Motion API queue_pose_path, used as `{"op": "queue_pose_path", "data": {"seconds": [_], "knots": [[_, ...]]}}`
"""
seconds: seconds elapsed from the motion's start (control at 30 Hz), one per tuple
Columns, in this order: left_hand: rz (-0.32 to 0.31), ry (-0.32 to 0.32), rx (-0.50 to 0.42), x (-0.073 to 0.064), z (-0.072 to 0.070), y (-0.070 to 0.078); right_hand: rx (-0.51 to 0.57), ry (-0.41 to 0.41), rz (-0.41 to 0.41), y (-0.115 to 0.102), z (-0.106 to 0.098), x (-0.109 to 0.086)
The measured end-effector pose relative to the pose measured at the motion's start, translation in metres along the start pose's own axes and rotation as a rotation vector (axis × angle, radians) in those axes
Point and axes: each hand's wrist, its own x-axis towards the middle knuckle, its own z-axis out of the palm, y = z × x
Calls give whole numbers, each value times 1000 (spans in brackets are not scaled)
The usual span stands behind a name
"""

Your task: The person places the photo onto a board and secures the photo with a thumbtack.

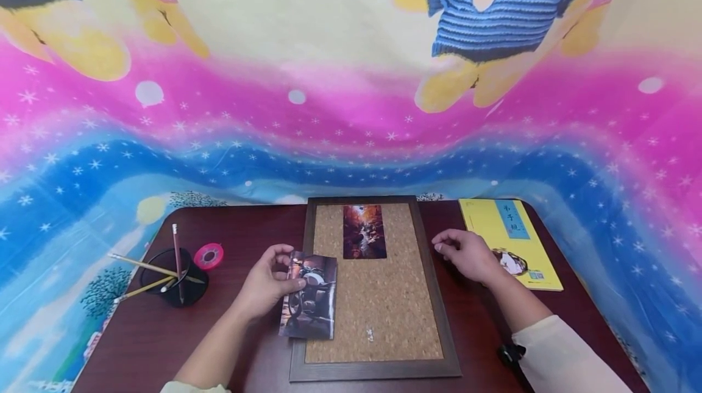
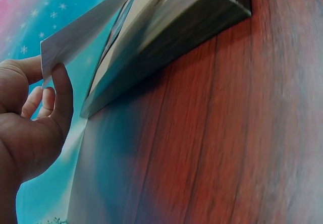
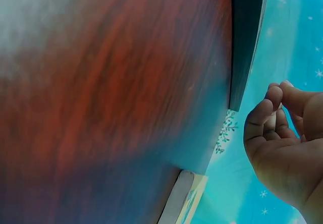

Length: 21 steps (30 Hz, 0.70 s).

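Head view forward-down, wrist views near table (image 1: 247, 222)

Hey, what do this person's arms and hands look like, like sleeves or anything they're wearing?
The left hand and right hand are bare, with no gloves or rings showing. The right sleeve is plain and pale cream; only the pale edge of the left sleeve shows. A small black item sits at the right cuff, too unclear to identify.

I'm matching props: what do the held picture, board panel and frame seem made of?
Held picture: probably thin card or photo paper, perhaps glossy; plain back, faint sheen. Panel: likely cork, matt, speckled tan grain. Frame: perhaps wood or imitation wood, dull, dark brown, faintly streaked.
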Motion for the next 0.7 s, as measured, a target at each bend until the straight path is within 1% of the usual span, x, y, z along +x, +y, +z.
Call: {"op": "queue_pose_path", "data": {"seconds": [0.13, 0.53, 0.7], "knots": [[4, -4, -18, 2, 8, -1, 13, 3, -17, -3, 3, -3], [29, -37, -44, 8, 32, -1, 39, -19, -17, -16, 16, -11], [30, -45, -47, 9, 41, -1, 44, -25, -34, -22, 23, -13]]}}
